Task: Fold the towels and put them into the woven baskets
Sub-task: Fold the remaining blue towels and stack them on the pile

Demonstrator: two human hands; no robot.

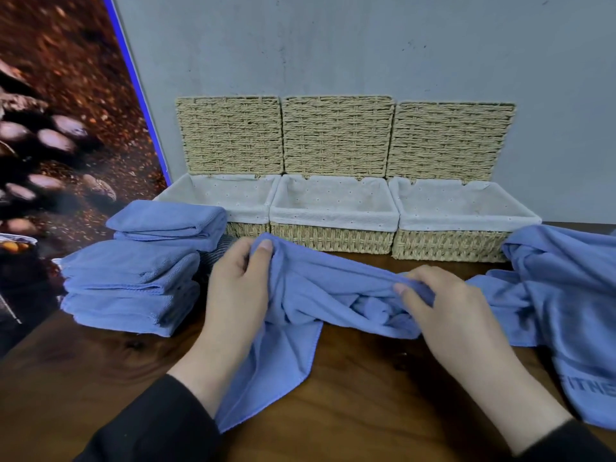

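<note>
Blue towel (310, 295): bunched on the table (350, 395) before three open woven baskets (335, 211), its upper edge pinched by left hand (238, 281) and right hand (443, 305).

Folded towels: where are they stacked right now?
In the head view, the folded towels sit stacked on the table's left side, just in front of the leftmost basket.

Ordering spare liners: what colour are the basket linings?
White fabric linings with small dark dots, head view.
</note>
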